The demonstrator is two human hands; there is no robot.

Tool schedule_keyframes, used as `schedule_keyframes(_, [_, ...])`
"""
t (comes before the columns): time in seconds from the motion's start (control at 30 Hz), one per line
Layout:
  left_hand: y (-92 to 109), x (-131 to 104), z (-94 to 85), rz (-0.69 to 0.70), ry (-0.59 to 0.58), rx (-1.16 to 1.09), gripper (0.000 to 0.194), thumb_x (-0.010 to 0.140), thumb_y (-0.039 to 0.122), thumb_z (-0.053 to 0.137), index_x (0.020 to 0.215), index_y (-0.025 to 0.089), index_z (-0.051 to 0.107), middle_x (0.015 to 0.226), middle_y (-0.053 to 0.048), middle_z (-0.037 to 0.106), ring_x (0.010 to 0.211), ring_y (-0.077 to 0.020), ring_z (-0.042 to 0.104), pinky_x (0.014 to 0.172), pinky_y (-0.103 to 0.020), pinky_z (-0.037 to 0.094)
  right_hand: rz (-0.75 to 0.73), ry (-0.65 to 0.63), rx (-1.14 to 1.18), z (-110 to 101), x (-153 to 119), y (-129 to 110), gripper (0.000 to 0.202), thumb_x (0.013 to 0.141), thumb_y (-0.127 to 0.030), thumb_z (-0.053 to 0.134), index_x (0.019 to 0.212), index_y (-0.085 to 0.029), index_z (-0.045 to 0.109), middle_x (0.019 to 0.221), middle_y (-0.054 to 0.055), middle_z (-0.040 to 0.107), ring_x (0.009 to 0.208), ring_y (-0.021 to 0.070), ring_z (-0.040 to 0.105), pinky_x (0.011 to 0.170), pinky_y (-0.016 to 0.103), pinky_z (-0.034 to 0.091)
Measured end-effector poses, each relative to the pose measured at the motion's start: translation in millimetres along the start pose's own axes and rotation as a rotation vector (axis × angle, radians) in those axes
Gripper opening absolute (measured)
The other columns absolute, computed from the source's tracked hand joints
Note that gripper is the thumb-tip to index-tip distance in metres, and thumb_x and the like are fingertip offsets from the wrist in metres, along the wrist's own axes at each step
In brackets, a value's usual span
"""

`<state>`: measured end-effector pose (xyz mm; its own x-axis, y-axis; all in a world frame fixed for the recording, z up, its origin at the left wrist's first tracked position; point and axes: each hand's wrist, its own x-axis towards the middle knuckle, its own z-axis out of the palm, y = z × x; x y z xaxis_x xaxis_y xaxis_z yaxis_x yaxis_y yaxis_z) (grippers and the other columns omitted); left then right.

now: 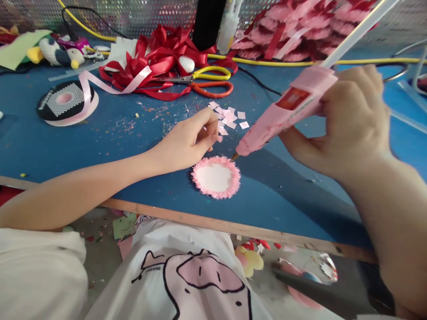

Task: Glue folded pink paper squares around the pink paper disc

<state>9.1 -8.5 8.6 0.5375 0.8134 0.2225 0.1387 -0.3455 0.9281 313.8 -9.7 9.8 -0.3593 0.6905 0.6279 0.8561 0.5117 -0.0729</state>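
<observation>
My right hand (pixel 355 120) is wrapped around a pink hot glue gun (pixel 283 109), with a long translucent glue stick (pixel 358 33) sticking out of its back end. The gun's metal nozzle points down at the upper right rim of a small white disc (pixel 214 178). Pink fuzzy trim (pixel 216 194) runs around the disc's edge as it lies flat on the table. Just above the disc, my left hand (pixel 196 135) has thumb and fingers pinched together; a bit of pink fuzz shows at the fingertips. Whether that fuzz joins the trim on the disc cannot be seen.
Small pale pink ribbon squares (pixel 229 116) lie beyond my left hand. A ribbon spool (pixel 63 101) sits at the left. Behind are yellow-and-orange handled scissors (pixel 211 82), tangled red ribbon (pixel 160 49) and a pink fluffy heap (pixel 293 26). A yellow cable (pixel 267 62) crosses the back.
</observation>
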Motion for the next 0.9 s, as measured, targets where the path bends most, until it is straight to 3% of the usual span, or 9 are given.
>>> schedule_keyframes(0.17, [1.8,-2.6,2.9,0.022,-0.058,0.094,0.022,0.094,0.005,0.063,0.088,0.022,0.051,0.089,0.001,0.067,0.094,-0.0205,0.076,0.082,-0.032,0.052,-0.023,0.027,0.042,2.8,-3.3,-5.7,0.038,0.103,-0.065,0.057,0.114,-0.032,0.071,0.112,0.010,0.070,0.111,0.0304,0.062,0.100,0.058,0.040])
schedule_keyframes(0.43, [4.1,-4.3,4.8,-0.006,-0.072,0.113,0.027,0.093,0.003,0.063,0.084,0.022,0.046,0.089,0.001,0.067,0.094,-0.0203,0.078,0.079,-0.030,0.050,-0.096,0.080,-0.057,6.4,1.3,-8.7,0.055,0.110,-0.064,0.041,0.110,-0.022,0.077,0.099,0.013,0.077,0.102,0.0262,0.066,0.091,0.056,0.044])
schedule_keyframes(0.73, [7.7,-5.8,4.8,-0.010,-0.097,0.215,0.021,0.097,0.006,0.055,0.088,0.022,0.045,0.092,0.002,0.066,0.097,-0.0180,0.079,0.080,-0.028,0.054,-0.267,0.167,0.066,6.0,-2.0,-6.9,0.037,0.110,-0.053,0.053,0.126,-0.026,0.074,0.111,0.003,0.080,0.107,0.0234,0.071,0.089,0.051,0.042])
schedule_keyframes(0.9, [8.1,-6.2,4.9,-0.015,-0.088,0.253,0.022,0.097,0.009,0.058,0.086,0.022,0.043,0.090,0.002,0.065,0.092,-0.0174,0.076,0.076,-0.029,0.050,-0.239,0.162,0.051,6.6,-1.2,-5.7,0.035,0.111,-0.050,0.052,0.123,-0.027,0.075,0.111,0.004,0.080,0.104,0.0240,0.072,0.088,0.053,0.043])
